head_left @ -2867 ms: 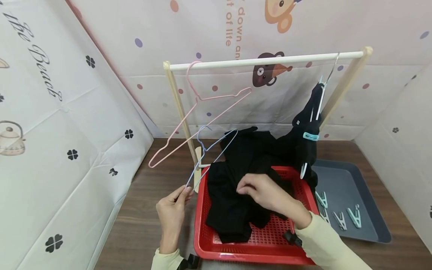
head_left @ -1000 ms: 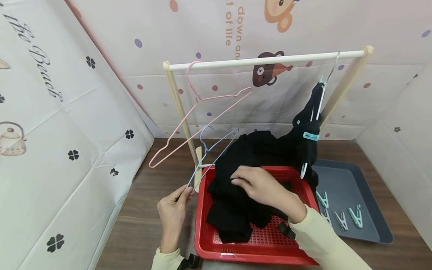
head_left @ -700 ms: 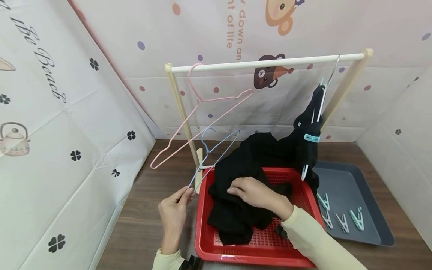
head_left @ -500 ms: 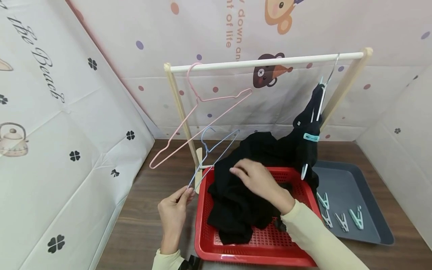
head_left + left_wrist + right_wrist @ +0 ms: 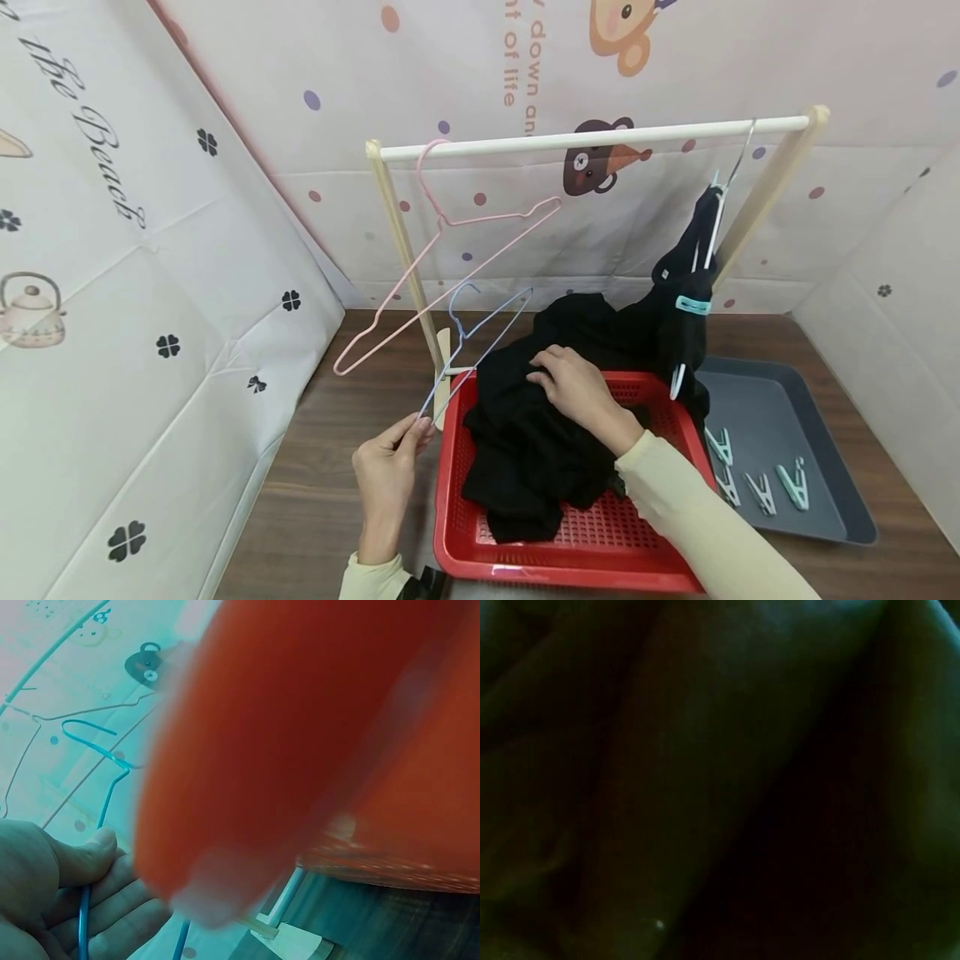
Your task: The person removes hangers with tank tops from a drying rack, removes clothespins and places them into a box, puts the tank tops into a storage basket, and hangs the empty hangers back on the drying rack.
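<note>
In the head view my left hand (image 5: 386,471) pinches the lower corner of a blue wire hanger (image 5: 459,337) between thumb and fingers. Its hook points up, left of the basket; the left wrist view shows the blue wire (image 5: 105,787) passing behind the thumb. My right hand (image 5: 577,387) lies over a bunched black garment (image 5: 517,450), fingers loosely bent and fingertips on the cloth. That garment fills much of a red basket (image 5: 577,575) and spills over its far rim. Dark folds fill the right wrist view.
A pink hanger (image 5: 440,223) hangs on the left of a white rail (image 5: 600,140). Black clothing on a white hanger (image 5: 712,233), with a teal clip (image 5: 692,306), hangs at the right. Several clothespins (image 5: 793,485) lie in a grey tray (image 5: 817,450).
The black cloth beneath the blue hanger's far end has been drawn down and right into the basket. My right hand has shifted over the cloth, lately up and right; the left hand stays still.
</note>
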Demonstrator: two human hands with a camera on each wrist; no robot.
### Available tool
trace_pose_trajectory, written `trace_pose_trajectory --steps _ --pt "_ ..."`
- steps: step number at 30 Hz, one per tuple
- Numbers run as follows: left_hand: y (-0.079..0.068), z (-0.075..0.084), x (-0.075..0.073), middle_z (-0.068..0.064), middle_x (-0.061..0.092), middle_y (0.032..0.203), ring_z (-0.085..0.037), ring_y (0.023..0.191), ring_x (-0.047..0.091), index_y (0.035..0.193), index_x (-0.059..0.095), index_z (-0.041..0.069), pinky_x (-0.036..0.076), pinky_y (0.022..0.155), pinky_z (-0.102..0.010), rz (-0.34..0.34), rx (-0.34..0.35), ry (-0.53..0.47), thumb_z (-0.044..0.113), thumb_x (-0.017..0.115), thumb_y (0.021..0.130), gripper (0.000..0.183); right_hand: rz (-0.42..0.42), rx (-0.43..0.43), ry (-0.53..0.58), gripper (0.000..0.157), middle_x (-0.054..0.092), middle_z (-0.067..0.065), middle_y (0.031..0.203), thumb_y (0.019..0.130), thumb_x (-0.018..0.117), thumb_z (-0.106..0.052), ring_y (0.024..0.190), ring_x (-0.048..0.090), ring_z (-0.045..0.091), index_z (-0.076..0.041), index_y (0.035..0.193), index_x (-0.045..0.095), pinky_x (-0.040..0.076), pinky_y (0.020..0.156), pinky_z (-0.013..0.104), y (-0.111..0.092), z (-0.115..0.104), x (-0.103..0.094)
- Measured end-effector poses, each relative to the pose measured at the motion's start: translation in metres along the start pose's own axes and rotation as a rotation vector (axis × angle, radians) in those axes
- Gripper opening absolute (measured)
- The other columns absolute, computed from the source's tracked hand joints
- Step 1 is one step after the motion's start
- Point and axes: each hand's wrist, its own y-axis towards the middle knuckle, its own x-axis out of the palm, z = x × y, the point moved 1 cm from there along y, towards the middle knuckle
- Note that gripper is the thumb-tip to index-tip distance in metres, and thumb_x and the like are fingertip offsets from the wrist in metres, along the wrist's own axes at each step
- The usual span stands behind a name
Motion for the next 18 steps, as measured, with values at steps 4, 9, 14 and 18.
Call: trace_pose_trajectory --steps 4,9,14,18 --pt "0.0 -0.002 0.0 -0.014 0.078 0.083 -0.021 0.071 0.078 0.1 0.084 -0.002 0.061 0.066 -0.026 -0.001 0.003 -0.01 -0.004 0.082 0.091 0.009 0.118 -0.055 -0.006 0.011 0.074 0.008 0.102 0.099 0.077 -0.013 0.093 0.07 0.029 -0.005 0.106 0.078 0.06 0.076 0.047 -0.002 -0.002 -0.004" --pt "0.0 -0.003 0.0 -0.014 0.079 0.083 -0.024 0.072 0.078 0.1 0.084 -0.002 0.061 0.066 -0.026 -0.007 0.006 -0.016 -0.004 0.082 0.091 0.009 0.187 -0.083 0.008 0.011 0.075 0.007 0.1 0.099 0.078 -0.011 0.091 0.072 0.027 -0.005 0.107 0.078 0.06 0.077 0.047 -0.008 -0.013 -0.027" --pt "0.0 -0.003 -0.001 -0.013 0.079 0.084 -0.026 0.072 0.078 0.101 0.083 -0.002 0.061 0.066 -0.025 -0.011 0.02 -0.007 -0.003 0.082 0.091 0.01 0.1 -0.107 -0.006 0.009 0.075 0.002 0.098 0.098 0.079 -0.011 0.083 0.07 0.02 -0.009 0.106 0.078 0.06 0.074 0.043 -0.024 -0.025 -0.053" --pt "0.001 -0.003 -0.001 -0.013 0.079 0.084 -0.027 0.072 0.078 0.101 0.083 -0.004 0.061 0.066 -0.025 -0.012 0.029 -0.007 -0.004 0.082 0.091 0.01 -0.077 -0.133 0.0 0.007 0.071 -0.004 0.095 0.097 0.079 -0.009 0.081 0.066 0.012 -0.013 0.103 0.078 0.059 0.072 0.037 -0.04 -0.028 -0.066"
